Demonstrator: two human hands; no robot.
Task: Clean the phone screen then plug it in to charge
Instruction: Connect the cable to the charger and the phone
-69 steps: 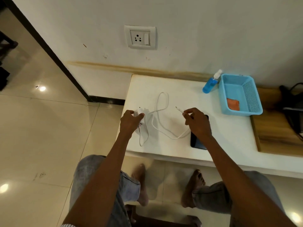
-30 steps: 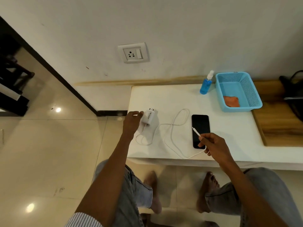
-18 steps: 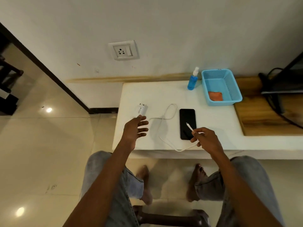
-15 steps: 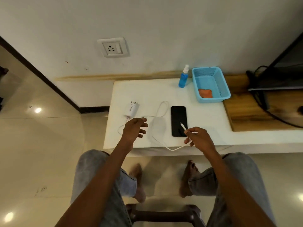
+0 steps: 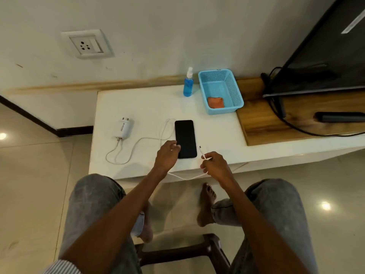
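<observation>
A: Start with the big things. What carries it all?

B: A white worktop (image 5: 150, 107) against the wall, with a wall socket (image 5: 87, 44) above its left end. A blue basket (image 5: 235, 86) stands at the back with an orange cloth (image 5: 215, 102) lying inside it, and a blue spray bottle (image 5: 188, 86) stands just beside the basket on its left.

A: And the phone?

B: The phone (image 5: 185, 138) lies flat, screen up and dark, near the front edge. The white charger (image 5: 122, 129) lies well apart on its left, pins toward the wall, not in the socket. Its cable (image 5: 138, 144) loops across the worktop and hangs off the front edge.

A: The hands?

B: The right hand (image 5: 214, 165) pinches the cable just behind its connector (image 5: 201, 150), fingers clamped on it, tip pointing up, just beside the phone's lower right corner. The left hand (image 5: 166, 156) reaches to the phone's lower left edge, fingers loosely curled; whether they already touch it I can't quite tell.

A: How far along, then?

B: With the cloth in the basket and the bottle set aside, cleaning looks finished. Charging is left: connector into the phone, charger into the socket.

A: Any writing?

B: A small dark print runs along the charger, too small to read.
</observation>
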